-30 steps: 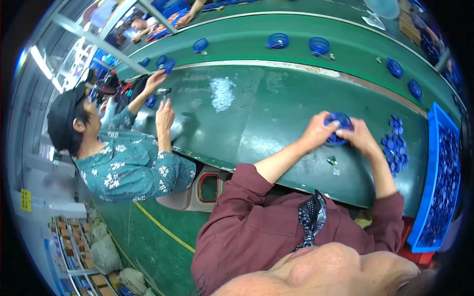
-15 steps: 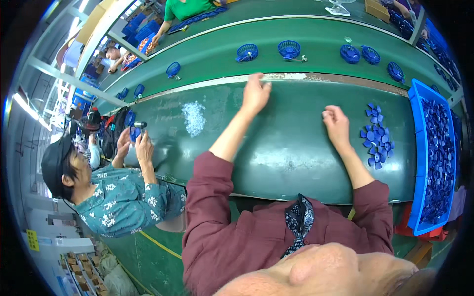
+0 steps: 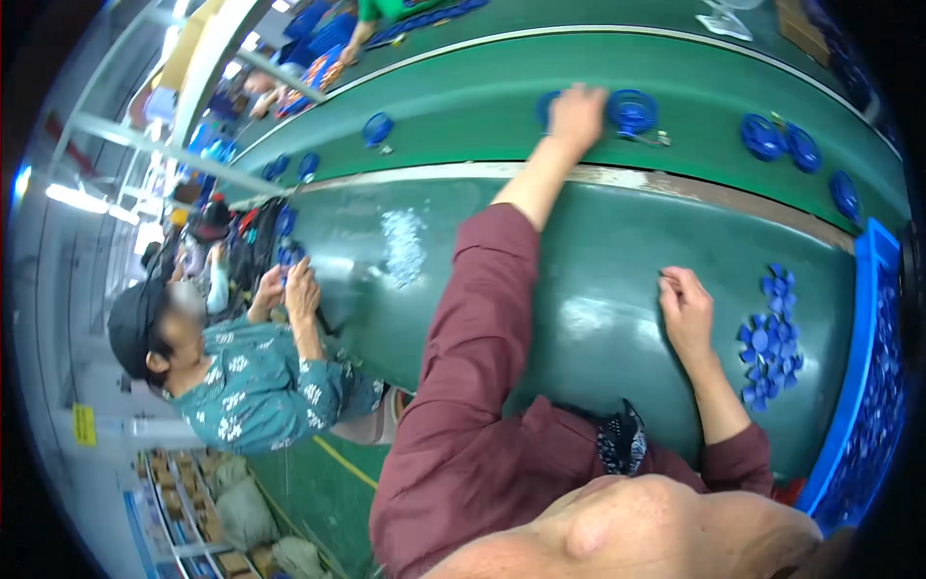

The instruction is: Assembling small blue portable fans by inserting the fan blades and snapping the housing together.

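Observation:
My left hand [image 3: 577, 118] reaches over the green belt at the far side of the bench. It covers most of a round blue fan housing [image 3: 546, 106], whose left edge shows beside it; my fingers are partly hidden and blurred, so their grip cannot be told. Just right of it lies another blue slotted housing [image 3: 633, 111] with a small pale part on a lead. My right hand [image 3: 688, 314] is over the dark green bench with fingers curled together; a tiny dark spot shows at the fingertips. Blue fan blades [image 3: 762, 340] lie in a cluster to its right.
A blue crate [image 3: 837, 415] full of small blue parts stands at the right edge. Small clear pieces [image 3: 403, 247] are heaped on the bench's left. More housings [image 3: 764, 137] sit along the belt [image 3: 463, 125]. A co-worker [image 3: 260, 367] handles a blue part at left.
My left hand has moved forward from the bench edge onto a housing on the belt. My right hand's fingers have drawn closer together. The view has shifted, moving the scene rightward.

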### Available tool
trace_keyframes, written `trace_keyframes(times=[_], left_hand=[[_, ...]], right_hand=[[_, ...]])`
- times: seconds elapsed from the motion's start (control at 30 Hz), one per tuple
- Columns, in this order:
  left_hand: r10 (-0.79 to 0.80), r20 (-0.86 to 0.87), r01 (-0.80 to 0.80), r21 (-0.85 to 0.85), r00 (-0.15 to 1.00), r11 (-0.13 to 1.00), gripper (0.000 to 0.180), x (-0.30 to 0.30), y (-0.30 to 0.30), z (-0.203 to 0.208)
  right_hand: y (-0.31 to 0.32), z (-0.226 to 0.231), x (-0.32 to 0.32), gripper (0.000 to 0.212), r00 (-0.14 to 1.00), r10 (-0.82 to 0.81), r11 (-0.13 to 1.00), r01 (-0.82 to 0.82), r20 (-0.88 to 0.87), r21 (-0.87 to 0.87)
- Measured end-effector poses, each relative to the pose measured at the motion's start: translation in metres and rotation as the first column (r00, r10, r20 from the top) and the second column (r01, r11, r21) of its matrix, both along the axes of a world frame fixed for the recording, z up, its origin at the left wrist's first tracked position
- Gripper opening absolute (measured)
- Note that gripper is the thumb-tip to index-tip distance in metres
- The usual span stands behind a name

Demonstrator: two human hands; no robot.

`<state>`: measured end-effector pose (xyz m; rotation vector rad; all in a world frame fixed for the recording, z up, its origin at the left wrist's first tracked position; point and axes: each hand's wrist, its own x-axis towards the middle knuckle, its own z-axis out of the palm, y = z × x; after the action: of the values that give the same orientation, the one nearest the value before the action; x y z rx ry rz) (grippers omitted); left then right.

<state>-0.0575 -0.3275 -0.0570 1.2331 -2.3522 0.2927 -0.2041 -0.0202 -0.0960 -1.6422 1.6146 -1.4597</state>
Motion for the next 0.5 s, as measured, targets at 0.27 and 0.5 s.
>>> trace_keyframes(times=[0.27,0.5], left_hand=[[-0.011,0.104,0.005,0.056,0.995,0.998,0.016,-0.013,0.018,0.004],[-0.267,-0.032,0.264,-0.069,0.963,0.962,0.01,0.042,0.137,0.058]], right_hand=[[-0.006,0.005,0.004,0.013,0.998,0.041,0.998,-0.043,0.041,0.05],[0.0,0.0,0.001,0.013,0.998,0.034,0.997,-0.039,0.058,0.073]])
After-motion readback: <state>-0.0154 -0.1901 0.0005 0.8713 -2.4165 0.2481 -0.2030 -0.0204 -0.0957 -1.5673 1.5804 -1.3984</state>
